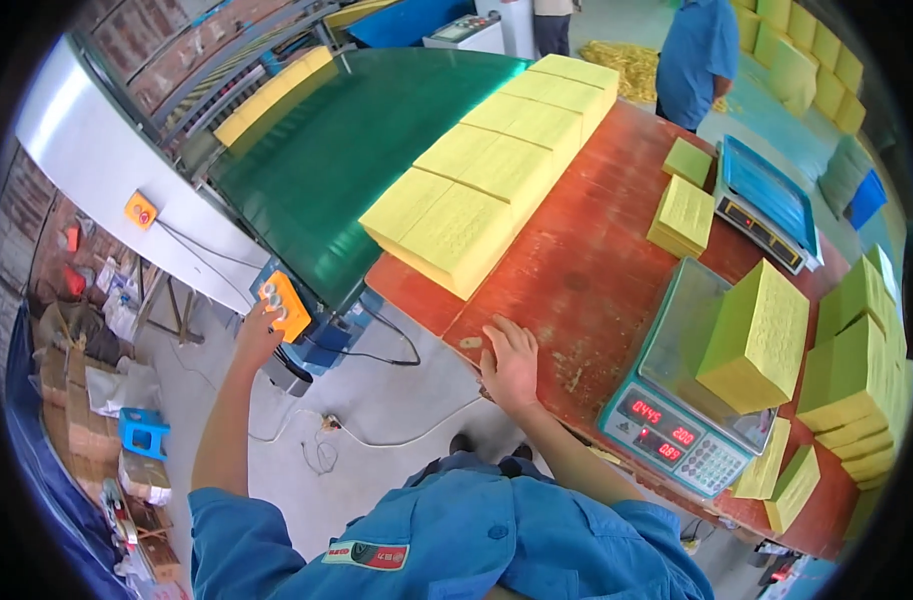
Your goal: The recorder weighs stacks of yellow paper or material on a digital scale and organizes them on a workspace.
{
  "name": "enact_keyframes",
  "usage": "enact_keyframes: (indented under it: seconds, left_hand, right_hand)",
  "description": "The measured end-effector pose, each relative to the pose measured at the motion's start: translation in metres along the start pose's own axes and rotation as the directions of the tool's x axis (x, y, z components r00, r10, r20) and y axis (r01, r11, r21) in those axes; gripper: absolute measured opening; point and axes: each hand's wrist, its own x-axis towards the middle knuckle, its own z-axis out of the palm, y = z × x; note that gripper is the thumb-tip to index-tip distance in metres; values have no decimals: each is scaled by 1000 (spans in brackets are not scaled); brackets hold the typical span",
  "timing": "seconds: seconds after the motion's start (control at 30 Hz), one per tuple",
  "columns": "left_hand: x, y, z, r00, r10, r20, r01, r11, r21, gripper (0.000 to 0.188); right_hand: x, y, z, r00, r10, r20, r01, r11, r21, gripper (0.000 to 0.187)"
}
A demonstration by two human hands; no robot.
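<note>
While left hand (259, 335) fingers press orange button box (286, 305), seemingly unclenched, right hand (511, 362) flat, released on red table (596, 270).

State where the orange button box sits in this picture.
In the head view, the orange button box is left of centre, at the green conveyor's near end, under the left hand's fingertips.

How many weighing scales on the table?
2. One scale sits at the near table edge, right of the right hand, with a yellow stack on its pan. The other scale lies farther back, empty.
</note>
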Motion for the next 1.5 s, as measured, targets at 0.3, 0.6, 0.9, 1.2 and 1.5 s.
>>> enact_keyframes:
  seconds: [0.3,0.6,0.9,1.2,1.5]
  left_hand:
    - [26,1,-22,995,20,101,-27,997,72,44]
    - [108,257,-5,907,348,-236,-402,881,-248,81]
    - [117,312,66,847,514,-137,-517,856,21,96]
    - [36,297,23,225,974,16,-955,224,-193,93]
    - [-3,214,83,915,367,-167,-324,421,-847,76]
  right_hand:
    - [7,0,3,1000,1,27,0,1000,-22,37]
    - [5,-6,1,999,21,-31,-21,1000,-22,38]
    - [7,-15,-1,992,79,-94,-82,996,-27,40]
    - [33,-52,-77,923,168,-345,-150,985,79,43]
    - [36,-37,-87,916,399,30,-397,916,-64,50]
